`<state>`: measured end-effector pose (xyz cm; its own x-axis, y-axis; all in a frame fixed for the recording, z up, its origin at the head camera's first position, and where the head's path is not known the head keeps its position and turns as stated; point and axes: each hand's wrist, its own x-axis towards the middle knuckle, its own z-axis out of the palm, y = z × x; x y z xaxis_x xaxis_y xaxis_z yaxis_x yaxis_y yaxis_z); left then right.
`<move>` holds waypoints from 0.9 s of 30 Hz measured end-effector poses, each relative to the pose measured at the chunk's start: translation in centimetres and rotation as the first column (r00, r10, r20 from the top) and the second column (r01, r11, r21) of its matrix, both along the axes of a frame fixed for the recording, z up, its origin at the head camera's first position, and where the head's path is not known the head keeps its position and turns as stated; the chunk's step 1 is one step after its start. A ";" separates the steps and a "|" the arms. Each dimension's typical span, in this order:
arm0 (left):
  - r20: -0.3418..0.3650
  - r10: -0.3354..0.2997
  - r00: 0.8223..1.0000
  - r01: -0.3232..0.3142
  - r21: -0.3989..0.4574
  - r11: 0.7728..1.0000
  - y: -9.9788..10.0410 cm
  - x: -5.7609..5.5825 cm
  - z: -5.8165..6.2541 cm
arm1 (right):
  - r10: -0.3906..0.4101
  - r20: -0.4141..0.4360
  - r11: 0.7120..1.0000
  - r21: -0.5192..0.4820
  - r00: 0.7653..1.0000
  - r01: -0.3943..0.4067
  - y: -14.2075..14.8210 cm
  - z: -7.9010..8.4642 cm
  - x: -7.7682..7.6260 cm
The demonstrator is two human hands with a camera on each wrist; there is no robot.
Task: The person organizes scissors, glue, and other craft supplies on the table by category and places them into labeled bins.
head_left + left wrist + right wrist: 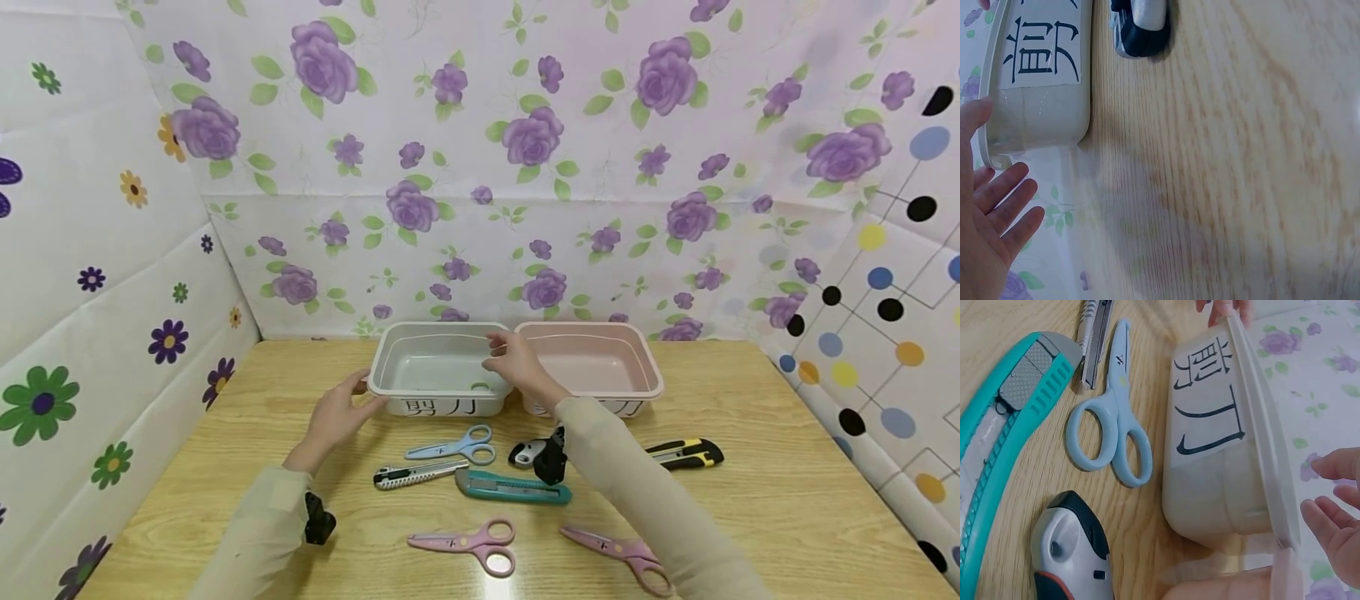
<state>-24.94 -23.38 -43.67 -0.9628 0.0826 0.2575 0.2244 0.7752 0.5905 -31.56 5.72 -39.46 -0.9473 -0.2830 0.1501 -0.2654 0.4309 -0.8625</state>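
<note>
A white plastic bin (442, 394) with a black-lettered label stands at the back of the table. My left hand (341, 414) holds its front left corner, thumb at the rim and other fingers spread beside the end wall. My right hand (517, 364) hovers over the bin's right end; in the right wrist view its loosely bent fingers (1325, 515) are apart from the rim and hold nothing. Inside the bin shows a small green curved shape (480, 387). Beside it is a pink bin (648, 387), its label partly hidden by my right wrist.
In front lie blue scissors (457, 446), a white box cutter (420, 473), a teal cutter (513, 487) and a grey-black cutter (1075, 550). A yellow-black cutter (697, 452) is partly behind my right sleeve. Two pink scissors (468, 543) lie nearer. Patterned cloth (465, 167) hangs behind.
</note>
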 end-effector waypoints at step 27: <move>-0.015 -0.010 1.000 0.010 0.004 1.000 0.1 0.2 0.1 | 0.112 -0.074 0.986 0.136 0.991 -0.102 7.5 1.7 5.0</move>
<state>-24.76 -23.25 -43.62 -0.9580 0.0915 0.2718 0.2410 0.7706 0.5900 -26.57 13.22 -37.73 -0.8967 -0.4043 0.1803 -0.3830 0.5042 -0.7740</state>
